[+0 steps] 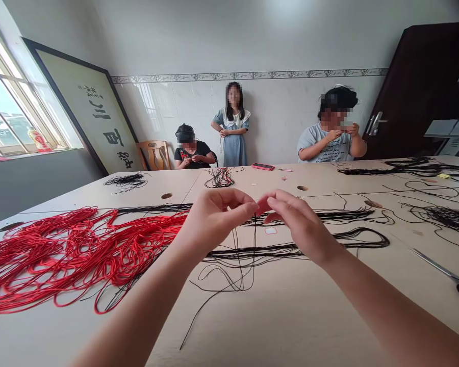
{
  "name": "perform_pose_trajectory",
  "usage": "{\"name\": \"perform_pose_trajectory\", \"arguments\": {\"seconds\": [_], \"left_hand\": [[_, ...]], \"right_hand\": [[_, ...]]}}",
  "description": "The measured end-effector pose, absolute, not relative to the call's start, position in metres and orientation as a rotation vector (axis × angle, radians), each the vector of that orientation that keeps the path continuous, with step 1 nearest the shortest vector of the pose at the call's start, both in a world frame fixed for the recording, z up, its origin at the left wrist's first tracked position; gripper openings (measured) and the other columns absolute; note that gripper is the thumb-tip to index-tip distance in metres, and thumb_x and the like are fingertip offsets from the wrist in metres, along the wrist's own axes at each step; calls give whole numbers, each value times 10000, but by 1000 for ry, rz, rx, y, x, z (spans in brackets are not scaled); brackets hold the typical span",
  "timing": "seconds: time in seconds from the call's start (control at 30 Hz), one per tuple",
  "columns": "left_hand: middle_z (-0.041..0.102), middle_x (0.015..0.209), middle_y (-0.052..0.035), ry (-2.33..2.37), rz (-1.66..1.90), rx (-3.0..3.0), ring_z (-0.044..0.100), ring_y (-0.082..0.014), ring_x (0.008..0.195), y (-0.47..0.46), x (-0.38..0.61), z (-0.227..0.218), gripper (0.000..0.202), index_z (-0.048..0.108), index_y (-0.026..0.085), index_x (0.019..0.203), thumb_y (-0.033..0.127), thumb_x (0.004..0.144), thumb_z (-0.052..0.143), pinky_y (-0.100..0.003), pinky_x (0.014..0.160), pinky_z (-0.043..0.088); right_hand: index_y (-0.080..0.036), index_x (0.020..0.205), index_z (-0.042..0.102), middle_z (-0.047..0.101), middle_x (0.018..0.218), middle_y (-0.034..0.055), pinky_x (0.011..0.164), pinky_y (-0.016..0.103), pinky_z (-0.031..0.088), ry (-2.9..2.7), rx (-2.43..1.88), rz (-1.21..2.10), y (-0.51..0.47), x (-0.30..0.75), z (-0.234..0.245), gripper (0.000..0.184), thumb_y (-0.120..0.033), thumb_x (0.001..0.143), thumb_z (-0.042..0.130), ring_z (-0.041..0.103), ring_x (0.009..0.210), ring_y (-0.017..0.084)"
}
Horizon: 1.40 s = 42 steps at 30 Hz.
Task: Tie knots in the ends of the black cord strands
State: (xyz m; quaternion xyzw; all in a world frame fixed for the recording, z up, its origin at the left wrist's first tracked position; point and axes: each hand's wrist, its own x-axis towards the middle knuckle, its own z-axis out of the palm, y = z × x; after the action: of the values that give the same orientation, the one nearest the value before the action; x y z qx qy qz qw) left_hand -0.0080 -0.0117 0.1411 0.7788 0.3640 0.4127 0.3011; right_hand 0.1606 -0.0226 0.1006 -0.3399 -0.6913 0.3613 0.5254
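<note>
My left hand [218,216] is raised over the table, thumb and forefinger pinched on a thin black cord [254,255]. The cord hangs down from the fingertips in strands and trails in loose curves on the tabletop. Close against it, fingertips nearly meeting, is my right hand [300,219]; its fingers are bent together, and what lies between them is too small to make out. Behind and below my hands lie long bundles of black cord [275,250]. A big tangled heap of red cord [137,239] lies to the left of my left forearm.
Scissors [443,267] lie at the right on the table [290,316]. Black cord piles [126,179] are at the far left and far right. A phone [263,166] rests near the back edge. Two people sit across the table; one person stands by the wall.
</note>
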Motion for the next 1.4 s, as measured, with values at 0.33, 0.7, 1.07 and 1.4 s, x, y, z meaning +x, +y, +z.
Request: {"name": "perform_pose_trajectory", "arguments": {"seconds": [0.33,0.7,1.07,1.4], "left_hand": [[613,718,-19,635,839,1456,533,-103,676,17,-8,123,108,653,164,700,248,759,618,-232,645,406],[445,1179,-134,1113,1566,607,435,-257,1132,107,-133,119,224,457,208,940,237,741,555,-310,708,416],[505,1100,-115,636,1981,696,472,-227,1077,67,-176,164,206,445,178,878,171,676,486,-338,708,430],[566,1051,3,740,2111,1131,486,-172,1120,31,-168,186,220,463,251,957,361,781,390,-357,782,457]], "right_hand": [[-162,732,495,298,542,-65,408,174,176,-1331,-625,1762,-15,163,98,234,-362,849,524,219,451,50],[-166,665,424,198,544,-74,415,220,69,-1250,-825,1573,-8,173,95,272,-357,822,538,137,432,45],[-175,790,523,188,540,-69,412,224,57,-1244,-838,1616,-8,173,99,228,-384,853,457,117,429,46],[-142,764,573,247,535,-55,425,230,93,-1253,-789,1650,-12,175,102,252,-322,838,412,157,433,51]]}}
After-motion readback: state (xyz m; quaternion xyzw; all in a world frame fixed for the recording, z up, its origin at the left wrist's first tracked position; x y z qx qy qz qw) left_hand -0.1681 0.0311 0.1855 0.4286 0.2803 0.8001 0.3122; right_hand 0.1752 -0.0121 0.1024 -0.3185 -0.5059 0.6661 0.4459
